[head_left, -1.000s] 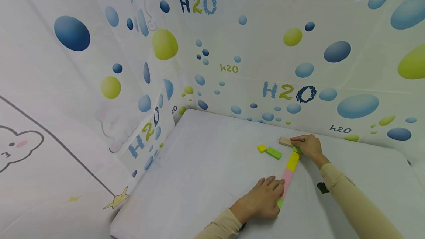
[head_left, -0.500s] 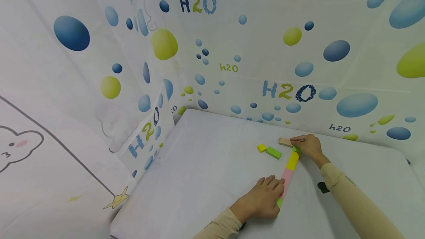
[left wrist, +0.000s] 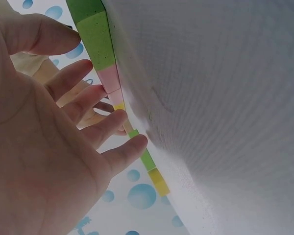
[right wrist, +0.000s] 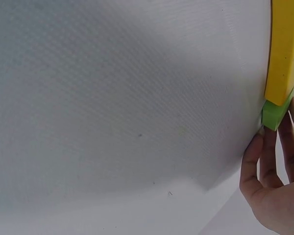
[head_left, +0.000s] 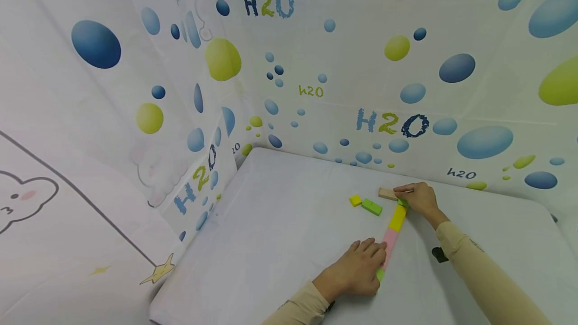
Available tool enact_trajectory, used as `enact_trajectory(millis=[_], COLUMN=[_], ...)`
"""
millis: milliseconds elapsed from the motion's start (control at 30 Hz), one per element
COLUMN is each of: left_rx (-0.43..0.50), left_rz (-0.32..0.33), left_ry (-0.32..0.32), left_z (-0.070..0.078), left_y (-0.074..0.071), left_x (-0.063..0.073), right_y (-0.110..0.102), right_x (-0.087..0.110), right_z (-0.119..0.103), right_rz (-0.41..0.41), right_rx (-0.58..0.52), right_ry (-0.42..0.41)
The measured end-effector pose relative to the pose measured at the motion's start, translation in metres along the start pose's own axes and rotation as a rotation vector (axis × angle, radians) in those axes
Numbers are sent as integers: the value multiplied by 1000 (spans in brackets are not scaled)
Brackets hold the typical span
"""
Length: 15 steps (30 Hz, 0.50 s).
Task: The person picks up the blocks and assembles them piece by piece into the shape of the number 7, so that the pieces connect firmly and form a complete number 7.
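A straight row of blocks runs away from me in the head view: a green block [head_left: 380, 274] at the near end, pink blocks [head_left: 390, 239], a yellow block [head_left: 398, 218], then a small green block [right wrist: 274, 116] at the far end. My left hand [head_left: 355, 271] lies along the row's left side, fingers spread and relaxed, fingertips right at the pink and near green blocks. At the far end my right hand [head_left: 421, 197] pinches the small green block, partly covering it. A bare wooden block [head_left: 386, 193] lies crosswise beside the right fingertips.
Left of the row's far end lie a green block pair [head_left: 372, 206] and a yellow block [head_left: 355, 200]. A dark object [head_left: 439, 254] shows beside the right forearm. Printed curtains [head_left: 343, 64] rise behind the white table [head_left: 253, 245].
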<state>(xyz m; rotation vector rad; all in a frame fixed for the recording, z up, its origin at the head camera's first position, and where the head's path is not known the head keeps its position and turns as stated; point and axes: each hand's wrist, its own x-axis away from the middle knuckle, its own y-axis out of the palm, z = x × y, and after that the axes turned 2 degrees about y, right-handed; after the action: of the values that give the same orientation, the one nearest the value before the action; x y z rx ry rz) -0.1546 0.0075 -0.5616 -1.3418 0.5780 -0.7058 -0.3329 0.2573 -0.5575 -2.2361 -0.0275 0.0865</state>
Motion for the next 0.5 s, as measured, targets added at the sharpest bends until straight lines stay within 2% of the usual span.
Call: enact_trajectory(millis=[500], left_rx=[10], left_rz=[-15], left_ry=[-2], left_z=[0], left_y=[-3], left_x=[1], right_y=[0], right_x=[0], right_z=[-1], right_rz=[-31], right_rx=[-2], right_ry=[40])
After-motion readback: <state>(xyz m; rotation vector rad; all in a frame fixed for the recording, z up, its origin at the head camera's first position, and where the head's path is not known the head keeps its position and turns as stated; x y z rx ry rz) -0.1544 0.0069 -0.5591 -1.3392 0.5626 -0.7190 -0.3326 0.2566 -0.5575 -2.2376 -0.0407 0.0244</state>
